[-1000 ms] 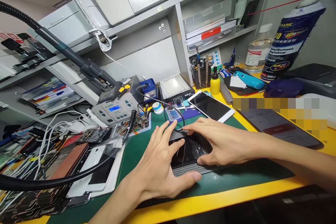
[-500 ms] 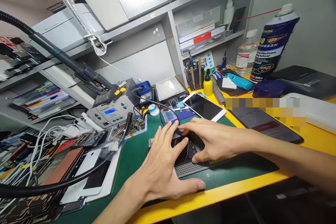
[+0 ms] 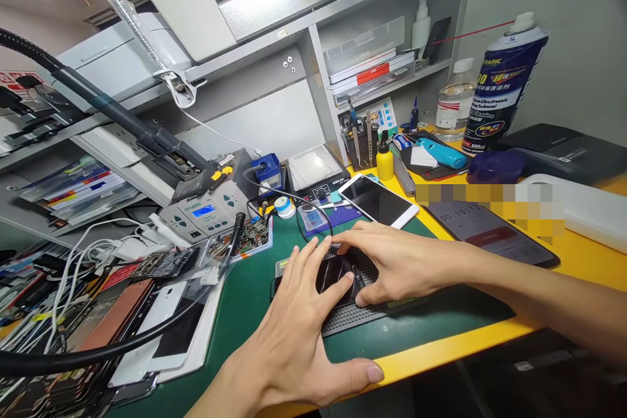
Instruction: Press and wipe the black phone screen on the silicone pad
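Note:
A dark-screened phone (image 3: 337, 279) lies on a grey perforated plate (image 3: 350, 321) on the green mat. My left hand (image 3: 304, 313) rests across the phone with its fingers stretched out and the thumb spread wide towards the mat's near edge. At the phone's right end, my right hand (image 3: 396, 264) arches over it, thumb at the near edge and fingers at the far edge. Both hands cover much of the phone, so its left part is mostly hidden.
A white phone (image 3: 379, 201) lies behind the hands, and a large dark phone (image 3: 490, 235) shows a timer at right. A station with a blue display (image 3: 203, 210) stands behind left. A black hose (image 3: 161, 333) curves past stacked phone parts (image 3: 63, 369).
The whole view has shifted slightly. My hands keep nearly the same pose over the phone, with the left index fingertip a little farther right on the screen.

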Demonstrator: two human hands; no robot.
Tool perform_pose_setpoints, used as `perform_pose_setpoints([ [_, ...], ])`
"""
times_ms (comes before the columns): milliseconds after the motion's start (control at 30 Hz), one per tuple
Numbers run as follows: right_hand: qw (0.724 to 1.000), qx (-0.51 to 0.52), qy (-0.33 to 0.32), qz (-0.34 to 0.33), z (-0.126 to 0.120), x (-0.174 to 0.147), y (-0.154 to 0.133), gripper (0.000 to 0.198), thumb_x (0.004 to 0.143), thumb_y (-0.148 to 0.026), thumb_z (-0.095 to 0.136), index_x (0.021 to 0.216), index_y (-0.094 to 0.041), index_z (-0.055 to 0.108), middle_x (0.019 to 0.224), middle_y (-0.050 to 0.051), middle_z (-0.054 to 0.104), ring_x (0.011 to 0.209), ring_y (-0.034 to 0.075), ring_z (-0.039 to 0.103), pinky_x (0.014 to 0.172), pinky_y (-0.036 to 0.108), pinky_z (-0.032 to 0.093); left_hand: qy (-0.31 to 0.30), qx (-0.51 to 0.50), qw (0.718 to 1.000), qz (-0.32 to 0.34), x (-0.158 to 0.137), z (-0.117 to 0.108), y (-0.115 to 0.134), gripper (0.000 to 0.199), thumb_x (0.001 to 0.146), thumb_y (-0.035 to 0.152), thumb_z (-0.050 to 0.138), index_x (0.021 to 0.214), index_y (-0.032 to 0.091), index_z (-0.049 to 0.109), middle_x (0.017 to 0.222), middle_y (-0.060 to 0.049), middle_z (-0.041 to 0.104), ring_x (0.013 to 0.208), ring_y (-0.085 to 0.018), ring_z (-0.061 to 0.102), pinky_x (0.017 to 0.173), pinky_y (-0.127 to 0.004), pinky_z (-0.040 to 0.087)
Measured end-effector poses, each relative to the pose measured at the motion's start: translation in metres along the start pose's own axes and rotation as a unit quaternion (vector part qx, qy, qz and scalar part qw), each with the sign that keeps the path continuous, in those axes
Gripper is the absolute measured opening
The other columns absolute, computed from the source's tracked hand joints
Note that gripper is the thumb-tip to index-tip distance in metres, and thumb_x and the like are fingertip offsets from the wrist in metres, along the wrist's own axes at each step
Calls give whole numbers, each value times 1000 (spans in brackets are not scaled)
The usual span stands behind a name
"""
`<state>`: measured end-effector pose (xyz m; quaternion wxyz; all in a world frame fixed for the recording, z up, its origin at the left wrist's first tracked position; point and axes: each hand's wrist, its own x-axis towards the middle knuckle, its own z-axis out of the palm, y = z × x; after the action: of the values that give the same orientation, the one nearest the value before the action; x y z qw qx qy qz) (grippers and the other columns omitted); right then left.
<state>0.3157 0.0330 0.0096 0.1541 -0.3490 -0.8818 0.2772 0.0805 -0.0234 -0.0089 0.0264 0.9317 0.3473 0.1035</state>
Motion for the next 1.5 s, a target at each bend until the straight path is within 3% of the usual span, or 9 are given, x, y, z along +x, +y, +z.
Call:
perform_pose_setpoints([
  [167, 1000, -4, -3, 2, 0, -1, 0, 75, 71, -36, 76, 139, -14, 54, 115, 14, 64, 108, 32, 58, 91, 43, 50, -20, 5, 1000, -5, -6, 0, 3, 96, 75, 75, 66, 153, 24, 40, 169, -19, 2, 155, -46, 5, 116, -75, 17],
  [467, 1000, -6, -14, 15, 0, -1, 2, 80, 73, -42, 77, 143, -13, 52, 125, 17, 60, 117, 34, 56, 98, 45, 49, 4, -4, 1000, 24, -11, -9, 6, 90, 74, 74, 69, 146, 25, 48, 169, -19, 6, 153, -48, 11, 114, -77, 19],
  [633, 999, 1, -31, 28, -5, -2, 1, 80, 70, -42, 80, 141, -16, 54, 128, 15, 58, 118, 33, 56, 97, 42, 49, 0, 4, 1000, -5, -26, -17, 5, 91, 73, 71, 73, 148, 27, 46, 170, -17, 8, 153, -48, 13, 115, -75, 22],
  [767, 998, -1, -43, 38, -5, -3, 2, 80, 71, -41, 79, 142, -16, 52, 127, 15, 58, 119, 33, 56, 97, 41, 49, 1, 44, 999, -24, -33, -9, 9, 103, 75, 67, 72, 157, 20, 31, 168, -23, 4, 153, -50, 9, 114, -75, 24],
  [900, 1000, -1, -14, 13, -1, -3, 3, 73, 73, -42, 77, 139, -18, 56, 125, 14, 61, 116, 33, 57, 96, 42, 49, 38, 56, 997, -24, -25, 5, 20, 98, 76, 67, 70, 155, 21, 36, 167, -25, 6, 152, -52, 8, 111, -80, 21],
  [1033, 1000, -7, -5, 7, 1, -3, 3, 72, 75, -41, 75, 140, -17, 56, 122, 14, 63, 116, 33, 58, 98, 42, 49, 63, 58, 994, -61, -24, 11, 27, 89, 76, 65, 71, 151, 24, 45, 167, -24, 6, 152, -52, 10, 109, -81, 23],
  [1233, 999, -17, -14, 35, 2, -2, 5, 77, 75, -44, 75, 144, -20, 52, 127, 13, 60, 118, 33, 58, 99, 44, 50, 88, 78, 986, -118, -48, 11, 25, 74, 79, 56, 70, 145, 25, 53, 169, -19, 1, 151, -52, 11, 108, -81, 25],
  [1500, 999, -5, -4, 44, 4, 0, 6, 77, 75, -44, 76, 145, -23, 52, 130, 12, 61, 120, 33, 59, 100, 45, 51, 145, 80, 963, -214, -78, 19, 26, 66, 82, 57, 67, 141, 29, 57, 170, -13, 10, 150, -52, 18, 107, -78, 30],
])
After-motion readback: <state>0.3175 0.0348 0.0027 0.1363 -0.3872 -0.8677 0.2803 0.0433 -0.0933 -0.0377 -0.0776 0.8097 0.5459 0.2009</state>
